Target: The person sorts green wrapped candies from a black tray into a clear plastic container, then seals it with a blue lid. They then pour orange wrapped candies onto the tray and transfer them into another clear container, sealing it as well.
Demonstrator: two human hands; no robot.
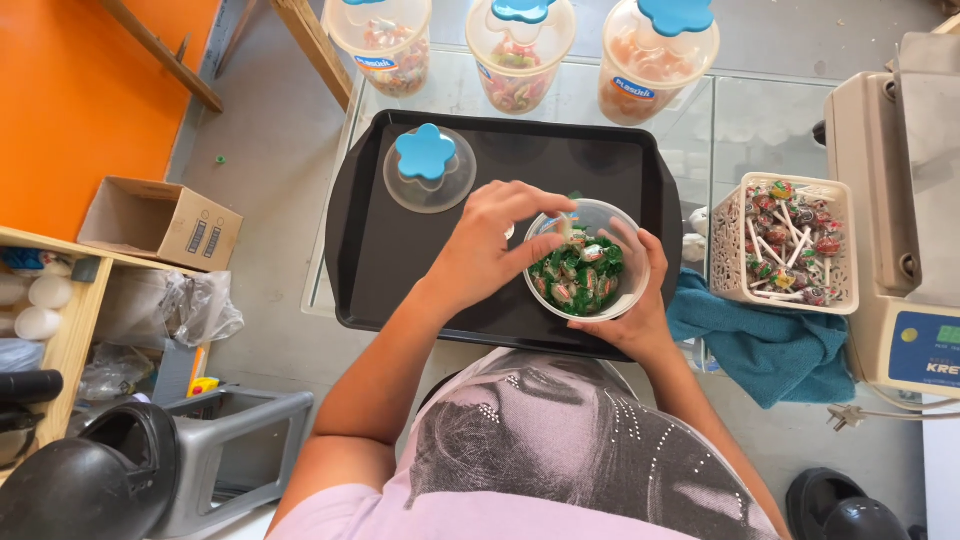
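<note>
Green-wrapped candies point(578, 272) fill a clear jar point(630, 290) on a black tray point(400, 270); the clear lid point(428, 168) has a blue flower knob.

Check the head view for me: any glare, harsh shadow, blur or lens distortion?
Head view: bright, even daylight; soft shadows under the left hand on the black tray; mild reflections on the glass table; candy jar and right hand sharp; wide-angle bending at the edges; no motion blur.

Orange wall point(70, 90) upper left; grey concrete floor point(270, 150) beneath; glass-topped table point(760, 120) centre right; wooden shelf point(75, 320) at left edge; bright daylight.
</note>
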